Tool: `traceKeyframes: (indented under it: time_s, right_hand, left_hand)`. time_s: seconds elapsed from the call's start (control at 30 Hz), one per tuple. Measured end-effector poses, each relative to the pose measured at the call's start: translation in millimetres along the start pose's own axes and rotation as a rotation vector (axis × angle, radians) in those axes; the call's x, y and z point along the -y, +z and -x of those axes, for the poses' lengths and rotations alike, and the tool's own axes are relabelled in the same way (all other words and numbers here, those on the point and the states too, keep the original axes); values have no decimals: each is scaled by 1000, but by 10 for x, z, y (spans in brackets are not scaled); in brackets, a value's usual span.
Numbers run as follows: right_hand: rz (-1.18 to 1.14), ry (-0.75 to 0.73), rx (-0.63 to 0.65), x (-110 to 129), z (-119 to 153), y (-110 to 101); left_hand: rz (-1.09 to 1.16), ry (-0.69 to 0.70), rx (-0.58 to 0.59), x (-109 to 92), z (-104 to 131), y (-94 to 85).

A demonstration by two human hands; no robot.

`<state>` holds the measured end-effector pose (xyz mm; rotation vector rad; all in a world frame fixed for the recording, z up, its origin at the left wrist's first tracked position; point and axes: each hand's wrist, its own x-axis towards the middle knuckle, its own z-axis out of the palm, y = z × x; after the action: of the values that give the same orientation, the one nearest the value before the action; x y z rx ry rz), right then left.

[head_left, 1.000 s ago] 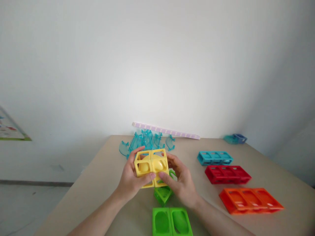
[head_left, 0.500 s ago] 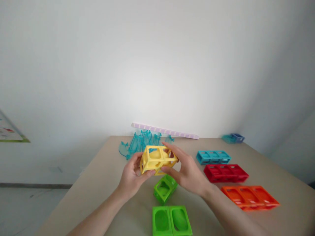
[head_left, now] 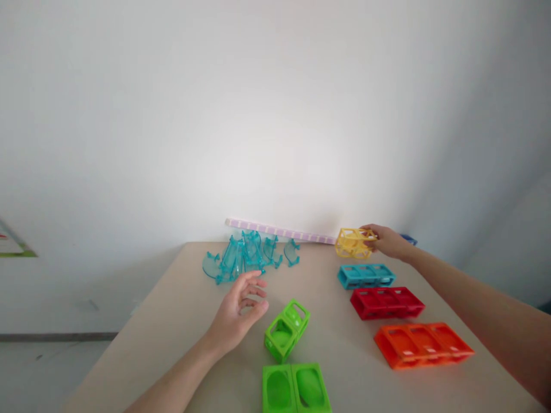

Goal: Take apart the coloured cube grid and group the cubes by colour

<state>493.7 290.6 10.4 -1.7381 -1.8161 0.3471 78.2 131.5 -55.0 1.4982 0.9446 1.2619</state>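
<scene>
My right hand point(head_left: 385, 240) grips the right end of a yellow toy block point(head_left: 353, 243) with open-framed sides, at the back right of the table. My left hand point(head_left: 241, 312) hangs over the table with its fingers apart and nothing in it. Just right of that hand lies a green two-cell block point(head_left: 287, 330), set at a slant. A second green block point(head_left: 296, 389) sits nearer to me. In front of the yellow block is a blue three-cell block point(head_left: 367, 276), followed by a red one point(head_left: 386, 303) and an orange one point(head_left: 423, 345).
Several clear teal plastic pieces point(head_left: 241, 258) lie at the back left of the table point(head_left: 172, 304). Behind them a long lilac strip point(head_left: 279, 232) rests along the white wall point(head_left: 258, 115). A dark blue piece point(head_left: 408, 238) shows partly behind my right hand.
My right hand has carried the yellow block away from my left hand, to the back right behind the blue block. My left hand has let go of it and dropped slightly.
</scene>
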Motion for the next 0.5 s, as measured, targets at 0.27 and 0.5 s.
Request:
traceKeyframes:
  time_s: [0.27,0.5]
  right_hand:
    - [45,80,-88,-320,76,115]
    - [152,-75,-269,534,462,226]
  left_hand:
    - [-2,-27,-8,31,-14,-35]
    - [-105,-4,48,80,-16,-32]
